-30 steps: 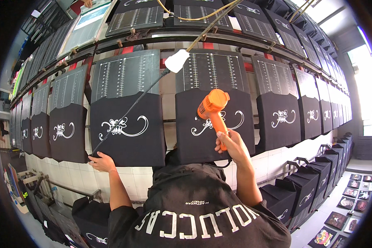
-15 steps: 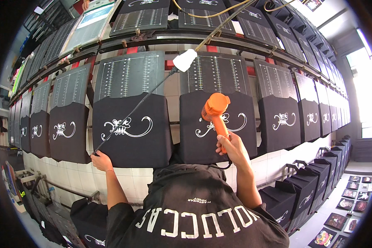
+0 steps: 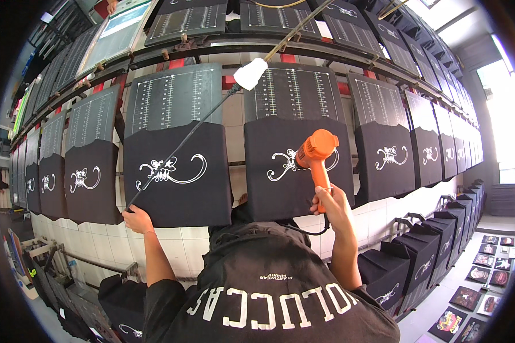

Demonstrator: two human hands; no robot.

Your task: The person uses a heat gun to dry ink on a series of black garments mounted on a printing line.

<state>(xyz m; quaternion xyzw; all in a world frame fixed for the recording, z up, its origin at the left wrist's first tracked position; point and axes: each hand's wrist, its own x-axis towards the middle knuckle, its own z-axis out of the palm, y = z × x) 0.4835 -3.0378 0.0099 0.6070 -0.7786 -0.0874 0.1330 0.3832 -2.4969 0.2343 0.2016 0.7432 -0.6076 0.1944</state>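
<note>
My right hand is wrapped round the handle of an orange hot-air gun. Its nozzle hangs over the white swirl print on a black shirt stretched on a flat board, and the gun hides part of that print. My left hand is closed on a black power cord near the lower left corner of another black shirt with a similar print. From there the cord slants up across that shirt to a white plug connector, joined to a yellowish cable.
Boards with black printed shirts run left and right in long rows. A dark metal rail separates this row from the far one. At far left, another person's hand is by a framed screen. More shirt-covered boards stand behind me at right.
My right hand has carried the hot-air gun to the right over the same shirt, uncovering the left part of its print. My left hand keeps the cord. The view has shifted slightly.
</note>
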